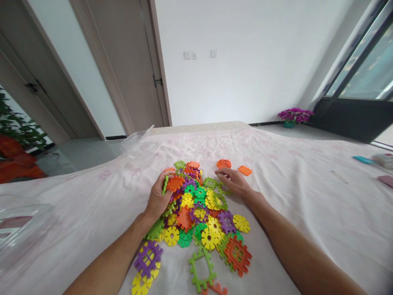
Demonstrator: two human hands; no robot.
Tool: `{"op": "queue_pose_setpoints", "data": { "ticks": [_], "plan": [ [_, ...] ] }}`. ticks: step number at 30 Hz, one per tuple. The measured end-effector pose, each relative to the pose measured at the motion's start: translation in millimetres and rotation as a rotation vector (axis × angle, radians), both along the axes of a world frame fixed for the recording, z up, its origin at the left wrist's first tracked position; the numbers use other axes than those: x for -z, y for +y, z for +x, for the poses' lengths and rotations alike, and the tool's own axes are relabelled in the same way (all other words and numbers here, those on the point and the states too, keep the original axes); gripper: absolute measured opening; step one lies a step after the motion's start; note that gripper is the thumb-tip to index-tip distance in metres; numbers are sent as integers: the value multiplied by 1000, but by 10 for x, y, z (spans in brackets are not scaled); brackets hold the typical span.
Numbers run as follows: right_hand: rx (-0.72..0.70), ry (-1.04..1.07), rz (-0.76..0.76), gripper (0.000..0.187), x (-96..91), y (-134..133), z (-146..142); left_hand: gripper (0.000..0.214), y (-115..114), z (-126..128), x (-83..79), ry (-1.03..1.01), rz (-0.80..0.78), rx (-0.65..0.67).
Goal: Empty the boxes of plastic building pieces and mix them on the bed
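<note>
A heap of flat plastic interlocking pieces in orange, yellow, green and purple lies on a pale pink-patterned cloth. My left hand rests on the heap's left side, fingers curled round a green piece next to an orange one. My right hand lies flat at the heap's upper right edge with fingers stretched toward the pieces. Two orange pieces sit apart just beyond it.
A clear plastic bag lies at the far edge of the cloth. A clear plastic container stands at the left. Small items lie at the right edge. Doors, a window and potted flowers are behind.
</note>
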State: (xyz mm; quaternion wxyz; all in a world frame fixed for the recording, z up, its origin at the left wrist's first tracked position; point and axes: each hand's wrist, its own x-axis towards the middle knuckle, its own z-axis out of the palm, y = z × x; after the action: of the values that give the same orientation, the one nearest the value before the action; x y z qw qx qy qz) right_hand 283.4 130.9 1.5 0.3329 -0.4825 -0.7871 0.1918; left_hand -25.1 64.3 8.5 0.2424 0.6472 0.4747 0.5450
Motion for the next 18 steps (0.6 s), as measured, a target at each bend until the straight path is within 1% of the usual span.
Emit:
{"op": "queue_pose_setpoints", "data": {
  "ticks": [2,4,5,8,10,11,12,13,15,17,18],
  "plan": [
    [-124,-15,-55,43,-49,-91,-148,35,-25,21,-36,-9,0,-8],
    [-221,-55,-58,49,-82,-190,-309,35,-47,42,-85,9,5,-50],
    [-259,-62,-61,46,-90,-238,-391,35,-58,50,-114,21,15,-72],
    [-286,-16,-46,37,-105,-341,-602,31,-96,59,-218,44,84,-142],
    [-295,32,-39,26,-144,-351,-672,30,-122,45,-292,42,150,-193],
    [-284,64,-41,25,-186,-338,-675,31,-133,32,-323,36,179,-214],
    [-252,104,-41,27,-244,-317,-653,32,-140,15,-347,31,203,-228],
    [-191,147,-25,29,-317,-293,-609,34,-143,-7,-360,38,216,-232],
    [8,227,89,32,-484,-262,-455,39,-134,-61,-347,134,205,-189],
    [250,259,274,34,-608,-291,-243,43,-109,-130,-278,351,148,-73],
    [334,222,353,35,-628,-334,-128,44,-96,-168,-226,462,105,1]
  ]
}}
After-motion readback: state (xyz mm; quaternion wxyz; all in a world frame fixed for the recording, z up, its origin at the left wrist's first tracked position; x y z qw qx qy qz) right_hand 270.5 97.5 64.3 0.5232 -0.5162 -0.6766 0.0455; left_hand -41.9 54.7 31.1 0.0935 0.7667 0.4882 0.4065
